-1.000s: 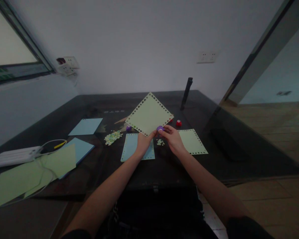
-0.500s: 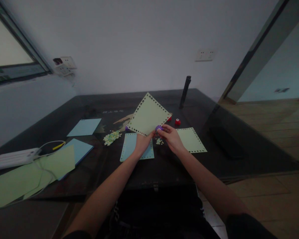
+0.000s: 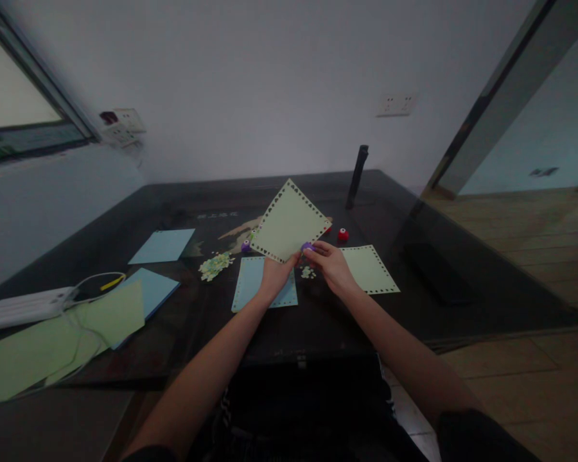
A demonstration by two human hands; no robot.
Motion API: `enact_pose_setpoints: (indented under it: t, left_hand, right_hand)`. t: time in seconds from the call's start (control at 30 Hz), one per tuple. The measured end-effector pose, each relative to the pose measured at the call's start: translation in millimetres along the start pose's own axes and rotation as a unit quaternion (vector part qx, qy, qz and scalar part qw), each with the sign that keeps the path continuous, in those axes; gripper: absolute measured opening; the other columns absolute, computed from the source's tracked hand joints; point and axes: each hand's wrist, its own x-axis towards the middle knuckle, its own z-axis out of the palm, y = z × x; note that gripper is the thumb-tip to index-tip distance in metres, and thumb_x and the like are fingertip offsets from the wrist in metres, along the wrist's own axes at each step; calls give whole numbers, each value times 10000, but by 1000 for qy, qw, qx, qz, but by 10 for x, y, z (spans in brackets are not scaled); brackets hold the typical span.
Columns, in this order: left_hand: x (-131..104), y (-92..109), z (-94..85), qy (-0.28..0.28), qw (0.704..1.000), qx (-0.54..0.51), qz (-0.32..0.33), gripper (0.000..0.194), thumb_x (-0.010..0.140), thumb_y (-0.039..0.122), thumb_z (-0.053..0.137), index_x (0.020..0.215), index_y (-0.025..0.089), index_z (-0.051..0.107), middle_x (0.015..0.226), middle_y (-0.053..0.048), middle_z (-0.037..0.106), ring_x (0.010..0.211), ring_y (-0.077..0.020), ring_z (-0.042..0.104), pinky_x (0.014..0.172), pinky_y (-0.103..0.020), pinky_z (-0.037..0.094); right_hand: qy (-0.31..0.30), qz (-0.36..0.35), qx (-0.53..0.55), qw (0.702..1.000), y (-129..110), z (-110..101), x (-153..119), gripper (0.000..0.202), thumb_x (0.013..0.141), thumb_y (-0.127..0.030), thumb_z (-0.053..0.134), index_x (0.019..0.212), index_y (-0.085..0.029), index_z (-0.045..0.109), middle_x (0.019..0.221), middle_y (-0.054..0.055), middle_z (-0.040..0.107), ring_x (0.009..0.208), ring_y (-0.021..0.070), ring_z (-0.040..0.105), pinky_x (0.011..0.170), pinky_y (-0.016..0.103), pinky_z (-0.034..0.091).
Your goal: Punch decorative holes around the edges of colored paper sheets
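Note:
A pale green sheet of paper (image 3: 290, 221) with punched holes along its edges is held up, tilted corner-upward, above the table. My left hand (image 3: 275, 274) is closed on its lower corner, most of the fingers hidden behind the sheet. At the lower right edge of the paper, my right hand (image 3: 328, 260) grips a small purple craft punch (image 3: 308, 247). Beneath my left hand lies a light blue sheet (image 3: 248, 282) with a punched border. Another punched pale green sheet (image 3: 370, 269) rests to the right, and small paper cut-outs (image 3: 309, 273) lie between them.
A heap of paper cut-outs (image 3: 215, 265) and a second purple punch (image 3: 245, 246) lie left of centre. Red punches (image 3: 343, 235) sit farther back, near an upright black object (image 3: 357, 177). Loose blue sheets (image 3: 162, 246), green sheets (image 3: 67, 333) and a white power strip (image 3: 24, 308) occupy the left.
The held green sheet has shifted slightly to the right, showing more of the purple punch behind its left corner. Both hands keep their hold.

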Motion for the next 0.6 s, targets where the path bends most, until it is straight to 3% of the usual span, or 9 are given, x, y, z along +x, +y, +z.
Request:
enact_pose_setpoints:
  t: [0.27, 0.6]
  left_hand:
    - [-8, -10, 5, -2, 1000, -7, -6, 138, 694, 279, 649, 741, 149, 657, 634, -31, 667, 594, -179, 615, 643, -311, 494]
    - [-8, -13, 1, -2, 1000, 1, 8, 133, 692, 300, 653, 674, 169, 640, 603, -13, 647, 595, -166, 600, 660, -293, 486]
  right_hand:
    - [1, -4, -31, 1000, 19, -22, 11, 319, 532, -366, 802, 735, -200, 621, 745, 9, 635, 594, 126, 544, 501, 260, 373]
    - [-2, 6, -2, 1000, 26, -12, 15, 345, 506, -351, 816, 744, -191, 623, 760, 9, 661, 634, 135, 588, 583, 272, 462]
